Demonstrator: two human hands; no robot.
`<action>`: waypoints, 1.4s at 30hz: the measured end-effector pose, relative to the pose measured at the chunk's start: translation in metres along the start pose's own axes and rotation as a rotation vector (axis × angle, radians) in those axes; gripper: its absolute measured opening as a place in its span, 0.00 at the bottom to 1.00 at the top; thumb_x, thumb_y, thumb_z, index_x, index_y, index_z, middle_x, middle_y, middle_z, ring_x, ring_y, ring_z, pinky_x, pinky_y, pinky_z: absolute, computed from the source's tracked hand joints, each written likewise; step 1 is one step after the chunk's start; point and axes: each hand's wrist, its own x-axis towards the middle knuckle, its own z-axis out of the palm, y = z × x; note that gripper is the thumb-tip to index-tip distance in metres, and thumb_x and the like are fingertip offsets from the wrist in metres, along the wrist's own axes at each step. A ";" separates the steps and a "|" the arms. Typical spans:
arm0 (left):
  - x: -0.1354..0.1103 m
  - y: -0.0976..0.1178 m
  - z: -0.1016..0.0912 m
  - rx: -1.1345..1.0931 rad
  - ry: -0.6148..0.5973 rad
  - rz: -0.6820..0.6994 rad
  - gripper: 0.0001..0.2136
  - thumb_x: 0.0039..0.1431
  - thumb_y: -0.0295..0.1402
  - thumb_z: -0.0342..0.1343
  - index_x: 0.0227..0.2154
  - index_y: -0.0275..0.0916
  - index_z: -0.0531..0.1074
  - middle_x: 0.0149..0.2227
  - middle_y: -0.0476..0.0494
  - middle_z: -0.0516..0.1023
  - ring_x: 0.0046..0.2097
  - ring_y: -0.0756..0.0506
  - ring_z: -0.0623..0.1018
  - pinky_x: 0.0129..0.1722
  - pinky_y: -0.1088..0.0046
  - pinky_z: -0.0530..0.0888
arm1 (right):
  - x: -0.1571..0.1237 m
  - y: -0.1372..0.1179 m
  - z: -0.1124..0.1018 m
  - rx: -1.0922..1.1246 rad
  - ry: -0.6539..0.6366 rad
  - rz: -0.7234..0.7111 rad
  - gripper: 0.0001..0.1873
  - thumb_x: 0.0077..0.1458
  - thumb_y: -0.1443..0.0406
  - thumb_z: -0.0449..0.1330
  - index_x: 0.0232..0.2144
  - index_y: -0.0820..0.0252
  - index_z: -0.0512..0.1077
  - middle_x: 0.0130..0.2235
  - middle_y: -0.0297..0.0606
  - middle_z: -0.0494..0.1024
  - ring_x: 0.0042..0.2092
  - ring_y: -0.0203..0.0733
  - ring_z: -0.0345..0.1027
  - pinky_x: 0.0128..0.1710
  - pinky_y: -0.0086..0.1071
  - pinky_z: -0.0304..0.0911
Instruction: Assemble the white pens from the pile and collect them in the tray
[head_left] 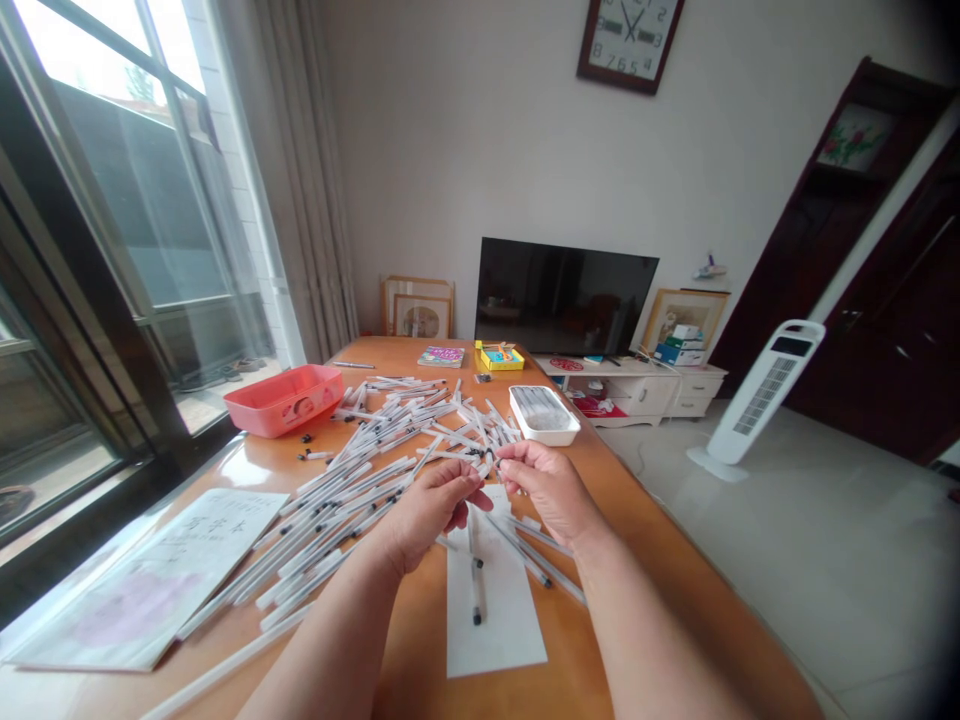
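Note:
Above a white paper strip (499,640), my left hand (442,505) is closed, with thumb and fingers pressed together. Whatever lies between them is hidden. My right hand (551,490) pinches close beside it, with a small dark piece near the fingertips that is too small to name. Below the hands, clear pen barrels (475,585) with black ends lie on the paper. More pens (536,560) slant out beneath my right wrist. To the left spreads a large loose heap of clear pen barrels (360,475), many with black ends.
A white tray (555,437) holding pen parts stands beyond my right hand. A red plastic basket (281,408) and a notebook (150,585) are at left. Small black caps (306,438) lie near the basket. A yellow box (501,357) and a booklet (441,356) sit at the far end.

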 end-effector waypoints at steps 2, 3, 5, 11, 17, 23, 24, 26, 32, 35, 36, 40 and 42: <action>0.000 -0.001 0.000 0.014 -0.011 0.000 0.13 0.59 0.44 0.56 0.33 0.38 0.67 0.33 0.43 0.81 0.23 0.53 0.66 0.23 0.75 0.56 | 0.000 0.000 0.001 -0.013 -0.005 -0.019 0.11 0.50 0.62 0.65 0.36 0.62 0.77 0.30 0.34 0.75 0.31 0.35 0.65 0.35 0.31 0.63; 0.000 -0.001 0.000 0.019 -0.015 -0.002 0.12 0.60 0.43 0.56 0.33 0.38 0.67 0.33 0.43 0.81 0.23 0.54 0.66 0.23 0.75 0.56 | 0.000 0.000 0.001 -0.024 -0.009 -0.027 0.10 0.50 0.62 0.65 0.36 0.61 0.77 0.30 0.34 0.75 0.32 0.36 0.65 0.34 0.31 0.63; 0.000 -0.001 0.000 0.026 -0.024 -0.007 0.12 0.60 0.43 0.55 0.33 0.38 0.67 0.34 0.43 0.81 0.23 0.54 0.66 0.23 0.75 0.55 | -0.001 0.000 0.001 -0.046 -0.017 -0.034 0.09 0.51 0.62 0.65 0.35 0.61 0.77 0.29 0.34 0.75 0.32 0.36 0.65 0.34 0.31 0.63; -0.002 0.000 0.001 0.034 -0.037 -0.017 0.12 0.60 0.43 0.55 0.33 0.38 0.66 0.33 0.44 0.80 0.23 0.54 0.66 0.23 0.74 0.54 | -0.001 0.002 -0.001 -0.067 -0.035 -0.029 0.10 0.51 0.63 0.65 0.36 0.61 0.77 0.30 0.33 0.75 0.31 0.36 0.66 0.35 0.32 0.63; -0.001 0.000 0.000 0.041 -0.032 -0.018 0.12 0.60 0.43 0.56 0.32 0.38 0.67 0.32 0.44 0.80 0.23 0.54 0.65 0.24 0.74 0.54 | -0.001 0.002 0.000 -0.084 -0.047 -0.030 0.10 0.52 0.63 0.64 0.37 0.61 0.77 0.30 0.33 0.76 0.31 0.35 0.65 0.35 0.31 0.63; -0.002 -0.001 -0.001 0.058 -0.035 -0.012 0.13 0.59 0.44 0.56 0.32 0.38 0.67 0.33 0.44 0.80 0.23 0.53 0.66 0.24 0.74 0.55 | -0.001 0.003 -0.001 -0.100 -0.060 -0.044 0.10 0.52 0.63 0.64 0.37 0.61 0.77 0.31 0.35 0.77 0.32 0.36 0.65 0.35 0.31 0.63; -0.002 -0.001 -0.001 0.059 -0.039 -0.011 0.13 0.59 0.44 0.56 0.32 0.38 0.67 0.34 0.44 0.81 0.23 0.53 0.66 0.24 0.74 0.55 | -0.001 0.003 -0.001 -0.100 -0.060 -0.045 0.10 0.52 0.63 0.64 0.37 0.61 0.77 0.31 0.35 0.76 0.32 0.36 0.65 0.35 0.31 0.63; -0.001 -0.001 -0.001 0.062 -0.050 -0.007 0.12 0.60 0.43 0.55 0.32 0.38 0.67 0.34 0.43 0.81 0.23 0.53 0.66 0.24 0.74 0.56 | -0.001 0.003 -0.001 -0.098 -0.063 -0.045 0.09 0.52 0.63 0.64 0.37 0.61 0.77 0.31 0.34 0.76 0.32 0.36 0.65 0.34 0.31 0.62; -0.001 0.000 0.000 0.074 -0.047 0.002 0.12 0.61 0.43 0.54 0.32 0.38 0.67 0.34 0.43 0.81 0.23 0.54 0.65 0.24 0.74 0.55 | -0.002 0.002 0.000 -0.090 -0.087 -0.037 0.09 0.53 0.63 0.65 0.37 0.60 0.78 0.32 0.35 0.76 0.32 0.35 0.65 0.35 0.31 0.62; -0.002 -0.001 0.000 0.071 -0.044 -0.002 0.12 0.61 0.43 0.54 0.32 0.39 0.66 0.34 0.43 0.81 0.23 0.54 0.65 0.24 0.75 0.55 | -0.003 0.000 -0.001 -0.082 -0.099 -0.010 0.10 0.53 0.62 0.64 0.38 0.60 0.78 0.31 0.34 0.76 0.32 0.35 0.65 0.35 0.32 0.62; -0.002 -0.001 0.001 0.070 -0.043 -0.002 0.12 0.61 0.43 0.54 0.32 0.39 0.66 0.33 0.43 0.81 0.23 0.54 0.65 0.24 0.75 0.55 | -0.003 0.000 -0.001 -0.081 -0.102 0.002 0.11 0.53 0.62 0.64 0.39 0.60 0.78 0.31 0.34 0.76 0.32 0.35 0.65 0.36 0.32 0.62; -0.003 -0.001 0.001 0.072 -0.039 -0.010 0.12 0.60 0.44 0.55 0.32 0.39 0.67 0.32 0.44 0.81 0.23 0.54 0.66 0.24 0.75 0.55 | -0.002 -0.001 -0.003 -0.085 -0.127 0.016 0.11 0.54 0.61 0.64 0.38 0.61 0.79 0.31 0.35 0.75 0.32 0.35 0.65 0.36 0.32 0.62; -0.003 0.001 0.001 0.070 -0.039 -0.019 0.13 0.58 0.44 0.56 0.32 0.39 0.68 0.32 0.44 0.81 0.23 0.53 0.66 0.24 0.75 0.56 | -0.002 0.000 -0.005 -0.087 -0.137 0.018 0.11 0.54 0.61 0.64 0.38 0.61 0.79 0.31 0.34 0.75 0.32 0.35 0.64 0.35 0.31 0.62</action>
